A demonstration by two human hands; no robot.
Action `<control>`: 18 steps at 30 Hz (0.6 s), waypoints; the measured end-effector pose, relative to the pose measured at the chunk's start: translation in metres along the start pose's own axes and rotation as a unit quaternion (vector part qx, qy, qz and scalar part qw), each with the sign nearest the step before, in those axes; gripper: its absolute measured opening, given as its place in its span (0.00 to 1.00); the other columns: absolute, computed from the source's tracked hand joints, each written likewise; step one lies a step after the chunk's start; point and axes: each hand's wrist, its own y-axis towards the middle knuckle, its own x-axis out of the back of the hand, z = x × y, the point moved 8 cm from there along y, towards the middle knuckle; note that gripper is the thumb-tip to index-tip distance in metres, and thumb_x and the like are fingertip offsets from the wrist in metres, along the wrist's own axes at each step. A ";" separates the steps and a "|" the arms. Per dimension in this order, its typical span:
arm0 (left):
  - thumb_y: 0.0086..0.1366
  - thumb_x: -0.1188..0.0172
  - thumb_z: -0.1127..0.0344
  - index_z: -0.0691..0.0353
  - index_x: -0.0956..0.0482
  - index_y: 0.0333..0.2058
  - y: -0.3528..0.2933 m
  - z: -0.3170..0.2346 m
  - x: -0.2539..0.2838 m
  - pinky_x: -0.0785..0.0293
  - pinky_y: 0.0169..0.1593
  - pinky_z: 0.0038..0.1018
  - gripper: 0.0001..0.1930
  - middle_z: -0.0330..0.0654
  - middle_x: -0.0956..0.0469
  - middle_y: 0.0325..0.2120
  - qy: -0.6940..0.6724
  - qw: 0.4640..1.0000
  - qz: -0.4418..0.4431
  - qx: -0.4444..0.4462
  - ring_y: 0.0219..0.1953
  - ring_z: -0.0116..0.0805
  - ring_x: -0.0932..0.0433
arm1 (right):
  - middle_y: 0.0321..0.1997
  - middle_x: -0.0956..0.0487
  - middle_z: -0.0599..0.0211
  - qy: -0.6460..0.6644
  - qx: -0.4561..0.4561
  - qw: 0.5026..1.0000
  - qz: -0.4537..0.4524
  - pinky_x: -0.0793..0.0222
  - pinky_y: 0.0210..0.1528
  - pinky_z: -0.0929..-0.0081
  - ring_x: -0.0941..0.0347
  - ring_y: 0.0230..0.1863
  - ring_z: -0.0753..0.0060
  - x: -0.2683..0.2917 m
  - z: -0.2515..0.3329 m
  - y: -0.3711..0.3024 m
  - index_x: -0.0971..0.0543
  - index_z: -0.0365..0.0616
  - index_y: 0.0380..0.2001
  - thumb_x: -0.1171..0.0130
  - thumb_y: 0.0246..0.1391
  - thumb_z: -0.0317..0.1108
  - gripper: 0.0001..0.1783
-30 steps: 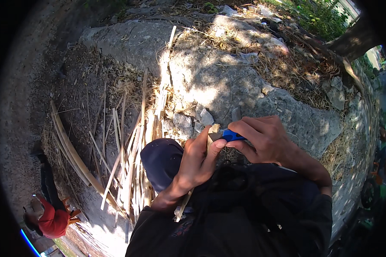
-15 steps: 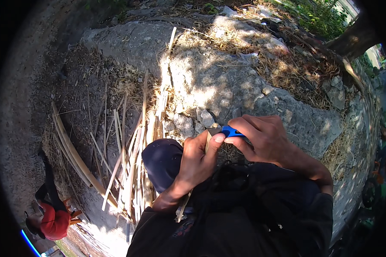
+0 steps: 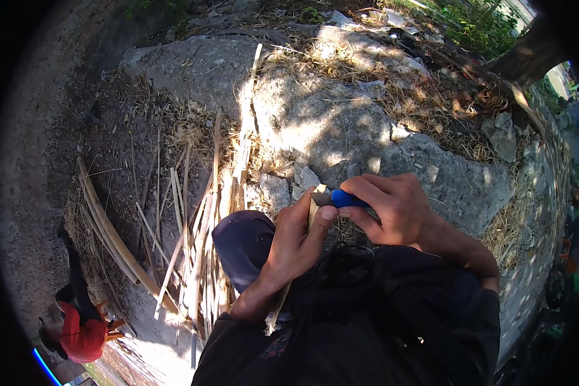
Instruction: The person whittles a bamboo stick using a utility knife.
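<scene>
My left hand (image 3: 292, 243) is closed round a thin pale strip of split wood or cane (image 3: 312, 214). Its upper end stands just above my fingers, while the lower end hangs past my wrist over my dark clothes. In my right hand (image 3: 397, 207) is a blue-handled knife (image 3: 349, 199), pinched between thumb and fingers. The short grey blade lies against the strip near its top, close to my left thumb. A pale, frayed bit shows at the strip's tip. My right palm hides part of the handle.
Beside my knee (image 3: 243, 248) lies a loose pile of long pale strips (image 3: 202, 244). Curved thicker poles (image 3: 112, 235) rest farther left. Ahead stretches a large grey rock (image 3: 444, 174) with dry litter. A person in red (image 3: 85, 338) sits at the lower left.
The knife has shifted slightly against the strip's top, and more of its blade shows. A pale frayed bit now stands at the tip. Both hands stay nearly in place.
</scene>
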 end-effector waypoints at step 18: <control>0.80 0.47 0.53 0.69 0.23 0.31 -0.002 0.007 0.003 0.43 0.23 0.31 0.24 0.36 0.36 0.13 0.072 0.996 -0.017 0.046 0.19 0.21 0.39 | 0.30 0.17 0.66 -0.054 -0.003 0.998 -0.009 0.25 0.25 0.69 0.18 0.24 0.64 -0.002 0.001 -0.002 0.19 0.45 0.42 0.27 0.54 0.41 0.18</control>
